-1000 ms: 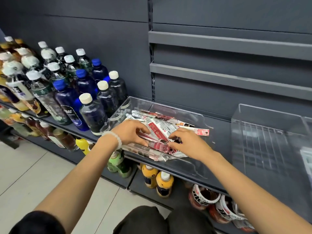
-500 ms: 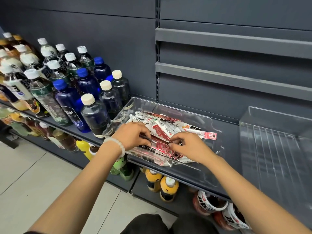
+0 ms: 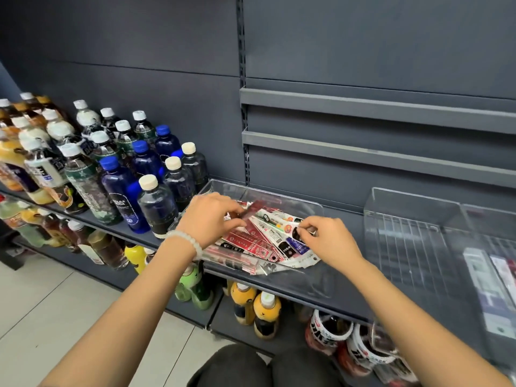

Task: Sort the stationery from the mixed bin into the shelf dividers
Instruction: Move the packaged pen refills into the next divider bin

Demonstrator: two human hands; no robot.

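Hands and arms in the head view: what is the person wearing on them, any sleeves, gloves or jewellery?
Both hands, left and right, are bare, with no gloves or rings visible. The forearms are bare too; no sleeve shows. The left wrist carries a bracelet of pale, whitish round beads. The right wrist has nothing on it.

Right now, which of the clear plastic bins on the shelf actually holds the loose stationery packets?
The left clear bin, the one both hands reach into beside the bottles. It holds the packets; the clear divider bin to its right shows bare slots.
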